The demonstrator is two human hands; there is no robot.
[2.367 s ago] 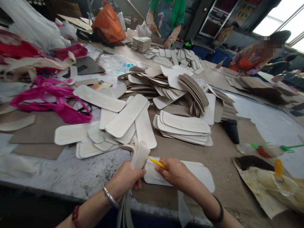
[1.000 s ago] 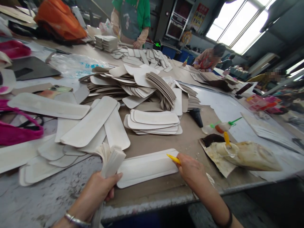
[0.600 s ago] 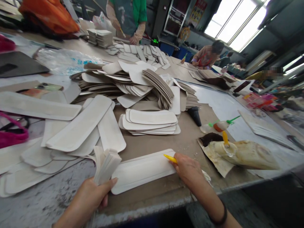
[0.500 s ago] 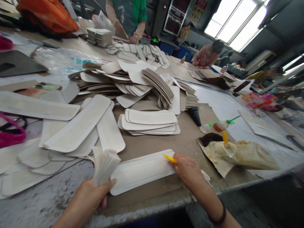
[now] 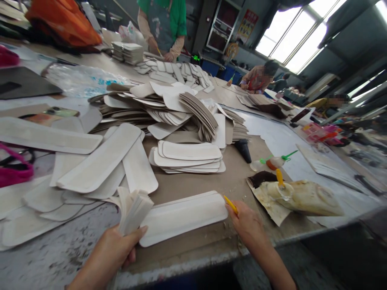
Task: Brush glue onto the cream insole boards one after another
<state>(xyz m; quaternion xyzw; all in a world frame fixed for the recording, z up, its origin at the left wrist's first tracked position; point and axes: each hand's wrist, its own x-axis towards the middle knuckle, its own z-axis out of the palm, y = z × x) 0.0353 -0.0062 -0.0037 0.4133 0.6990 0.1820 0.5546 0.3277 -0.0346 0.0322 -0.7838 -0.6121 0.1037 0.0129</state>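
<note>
My left hand (image 5: 113, 251) is closed around a thick bundle of white strips (image 5: 133, 207) that fans out above the thumb, near the table's front edge. My right hand (image 5: 246, 225) grips a yellow-handled tool (image 5: 230, 204), its tip just off the right end of a long white rounded panel (image 5: 183, 217) lying flat on the brown table sheet (image 5: 187, 183). The panel sits between my two hands, its left end beside the bundle.
A stack of similar panels (image 5: 189, 157) lies behind, with larger fanned piles (image 5: 169, 108) beyond and loose panels (image 5: 99, 159) at left. A glue-crusted pad with a yellow brush (image 5: 298, 197) sits right. A person in green (image 5: 161, 24) and others work across the table.
My right hand slid with the yellow tool from the panel's upper right corner off its right end. The view drifted slightly left. The left hand kept its bundle.
</note>
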